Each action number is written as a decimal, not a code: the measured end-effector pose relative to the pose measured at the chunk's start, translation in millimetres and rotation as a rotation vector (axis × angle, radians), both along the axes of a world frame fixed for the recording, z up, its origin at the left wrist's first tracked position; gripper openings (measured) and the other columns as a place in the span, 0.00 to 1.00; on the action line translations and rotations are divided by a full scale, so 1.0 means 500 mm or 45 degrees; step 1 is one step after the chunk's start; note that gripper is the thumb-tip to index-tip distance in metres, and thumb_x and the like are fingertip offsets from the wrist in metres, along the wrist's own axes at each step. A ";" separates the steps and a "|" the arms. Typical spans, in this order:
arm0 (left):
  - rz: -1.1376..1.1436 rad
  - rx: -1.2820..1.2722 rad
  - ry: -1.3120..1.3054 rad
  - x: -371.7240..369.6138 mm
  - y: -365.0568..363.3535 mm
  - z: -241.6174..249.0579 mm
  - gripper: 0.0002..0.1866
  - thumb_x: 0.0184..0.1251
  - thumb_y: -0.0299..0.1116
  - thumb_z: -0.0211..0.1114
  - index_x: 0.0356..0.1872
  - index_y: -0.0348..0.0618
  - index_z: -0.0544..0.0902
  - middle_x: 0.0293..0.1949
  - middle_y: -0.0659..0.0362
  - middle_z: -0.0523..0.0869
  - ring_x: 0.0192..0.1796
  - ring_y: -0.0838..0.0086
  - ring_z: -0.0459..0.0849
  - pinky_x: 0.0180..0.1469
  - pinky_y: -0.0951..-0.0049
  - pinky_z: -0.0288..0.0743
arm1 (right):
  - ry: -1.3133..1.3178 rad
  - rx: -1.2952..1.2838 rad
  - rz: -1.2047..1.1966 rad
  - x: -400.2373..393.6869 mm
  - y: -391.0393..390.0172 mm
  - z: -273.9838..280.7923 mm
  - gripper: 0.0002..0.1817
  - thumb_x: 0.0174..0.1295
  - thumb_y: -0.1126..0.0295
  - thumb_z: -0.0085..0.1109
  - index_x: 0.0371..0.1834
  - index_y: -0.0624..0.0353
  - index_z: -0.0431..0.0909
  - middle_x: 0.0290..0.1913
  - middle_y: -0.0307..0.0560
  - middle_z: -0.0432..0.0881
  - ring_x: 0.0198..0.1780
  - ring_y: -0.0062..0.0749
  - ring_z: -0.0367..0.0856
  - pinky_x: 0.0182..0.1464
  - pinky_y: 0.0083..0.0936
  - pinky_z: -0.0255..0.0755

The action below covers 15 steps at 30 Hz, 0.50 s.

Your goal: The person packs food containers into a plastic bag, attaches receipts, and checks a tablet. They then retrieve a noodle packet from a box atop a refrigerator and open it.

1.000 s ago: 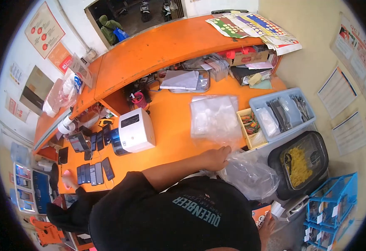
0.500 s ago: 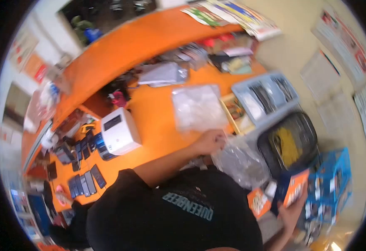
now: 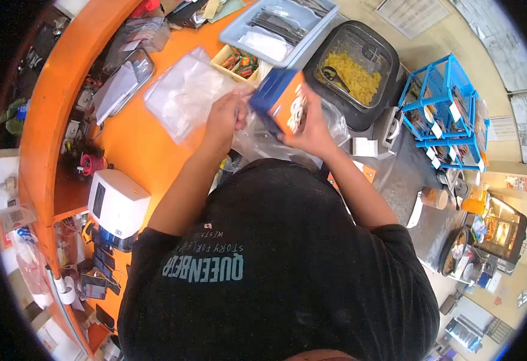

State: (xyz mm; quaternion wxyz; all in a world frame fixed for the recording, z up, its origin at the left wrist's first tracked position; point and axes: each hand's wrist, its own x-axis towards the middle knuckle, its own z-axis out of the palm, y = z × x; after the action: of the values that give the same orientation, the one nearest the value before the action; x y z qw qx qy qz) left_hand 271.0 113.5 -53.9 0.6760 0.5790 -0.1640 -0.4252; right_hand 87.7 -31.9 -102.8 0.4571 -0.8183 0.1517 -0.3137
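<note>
1. Box [image 3: 281,99], blue and orange, tilts above the clear bag [image 3: 254,141] in the upper middle of the frame. We clamp its lower right end in our right grip [image 3: 313,129], probably for a secure hold around the corners.
2. Our left grip [image 3: 222,120] looks pinched together on the clear bag's edge, likely to keep the thin plastic from slipping; its fingertips are partly hidden.
3. At upper left, our stack of plastic bags [image 3: 182,99] lies flat on the tabletop [image 3: 122,153], seemingly for easy reach.
4. Near the top, the sachet basket [image 3: 218,63] sits beside the blue tray [image 3: 230,35], presumably to group small supplies.
5. Right of that, a black spoon [image 3: 331,73] rests in the pan [image 3: 360,119], apparently handy for the yellow food [image 3: 360,81].
</note>
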 end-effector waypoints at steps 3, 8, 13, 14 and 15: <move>0.045 0.067 -0.174 0.030 0.017 -0.019 0.21 0.83 0.43 0.52 0.62 0.39 0.83 0.19 0.73 0.65 0.21 0.87 0.63 0.24 0.80 0.59 | 0.516 -0.697 0.208 -0.030 -0.012 0.045 0.57 0.34 0.66 0.83 0.75 0.47 0.63 0.68 0.62 0.64 0.72 0.58 0.63 0.75 0.57 0.54; -0.030 0.263 -0.414 0.047 0.025 -0.069 0.22 0.82 0.45 0.53 0.62 0.41 0.83 0.21 0.73 0.65 0.24 0.87 0.62 0.27 0.80 0.59 | 0.851 -0.806 0.321 0.010 0.012 0.021 0.53 0.39 0.67 0.80 0.75 0.39 0.65 0.67 0.60 0.67 0.73 0.57 0.63 0.75 0.64 0.50; -0.013 0.294 -0.681 0.049 0.037 -0.094 0.22 0.82 0.45 0.53 0.63 0.41 0.83 0.21 0.72 0.66 0.26 0.86 0.63 0.30 0.79 0.61 | 0.940 -0.881 0.334 0.104 0.042 -0.010 0.51 0.44 0.66 0.78 0.76 0.40 0.64 0.72 0.58 0.65 0.73 0.59 0.63 0.75 0.68 0.48; -0.016 0.305 -0.654 0.056 0.044 -0.096 0.22 0.82 0.44 0.53 0.63 0.41 0.83 0.22 0.72 0.66 0.26 0.86 0.64 0.30 0.80 0.62 | 0.971 -0.940 0.308 0.106 0.044 -0.030 0.49 0.45 0.66 0.78 0.76 0.40 0.65 0.73 0.58 0.64 0.74 0.60 0.63 0.75 0.68 0.48; -0.018 0.314 -0.627 0.065 0.050 -0.098 0.22 0.82 0.44 0.52 0.63 0.41 0.83 0.22 0.72 0.67 0.26 0.86 0.65 0.30 0.80 0.62 | 0.953 -0.993 0.238 0.100 0.046 -0.005 0.42 0.51 0.68 0.74 0.73 0.44 0.69 0.74 0.59 0.64 0.75 0.57 0.63 0.75 0.61 0.53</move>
State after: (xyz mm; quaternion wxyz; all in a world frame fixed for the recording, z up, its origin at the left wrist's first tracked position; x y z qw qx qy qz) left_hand 303.7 138.4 -102.7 0.5372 0.7417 -0.2746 -0.2930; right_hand 137.9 -8.8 -105.2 0.0606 -0.9928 0.1030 0.0076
